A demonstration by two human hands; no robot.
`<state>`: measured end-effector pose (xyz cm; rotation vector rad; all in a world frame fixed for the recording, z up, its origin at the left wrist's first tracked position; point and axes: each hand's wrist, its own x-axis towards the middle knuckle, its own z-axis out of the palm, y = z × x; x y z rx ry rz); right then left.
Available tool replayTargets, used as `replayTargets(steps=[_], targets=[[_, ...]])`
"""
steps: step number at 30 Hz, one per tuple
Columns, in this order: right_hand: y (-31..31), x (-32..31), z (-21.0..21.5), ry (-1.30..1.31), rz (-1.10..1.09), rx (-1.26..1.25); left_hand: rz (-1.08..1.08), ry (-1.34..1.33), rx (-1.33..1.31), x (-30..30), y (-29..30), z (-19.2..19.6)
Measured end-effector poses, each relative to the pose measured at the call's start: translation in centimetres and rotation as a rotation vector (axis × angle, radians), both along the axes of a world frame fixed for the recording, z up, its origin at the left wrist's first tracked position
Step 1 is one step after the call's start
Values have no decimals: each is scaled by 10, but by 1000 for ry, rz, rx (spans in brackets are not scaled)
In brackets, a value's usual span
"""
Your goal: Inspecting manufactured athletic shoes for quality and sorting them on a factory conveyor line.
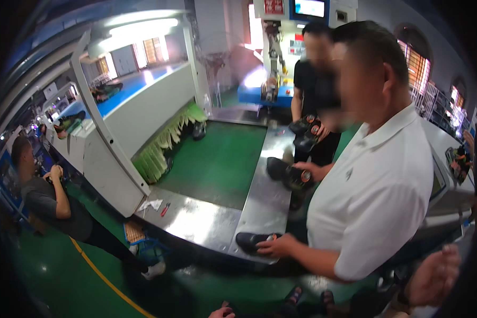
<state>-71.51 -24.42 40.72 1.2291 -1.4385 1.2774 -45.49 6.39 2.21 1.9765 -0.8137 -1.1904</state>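
Two bare hands hang below the shiny steel table: right hand with fingers loosely curled and empty, left hand barely showing, its fingers untellable. Neither touches the black shoe on the table's near edge, where a white-shirted person's hand rests.

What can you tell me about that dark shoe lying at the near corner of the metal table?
The shoe is dark, nearly black, low and smooth-looking, lying flat at the near edge of the shiny metal table beside the green belt. Its toe points left. A hand of the person in the white shirt rests on its heel end, hiding that part. A small pale spot shows near the hand. Blur hides its material and sole.
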Motion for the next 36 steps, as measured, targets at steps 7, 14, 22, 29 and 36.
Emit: replayTargets(steps=[7, 14, 22, 29, 36], targets=[[101, 189, -47, -280, 1927, 1227, 329, -39, 27, 57, 93, -6], [213, 347, -40, -199, 2850, 523, 625, 19, -115, 85, 90, -15], [161, 399, -44, -59, 2854, 628, 371, -78, 129, 126, 89, 15], [64, 418, -12, 94, 2295, 717, 399, -108, 20, 207, 32, 31], [30, 535, -139, -56, 2229, 1042, 196, -241, 36, 331, -65, 58]])
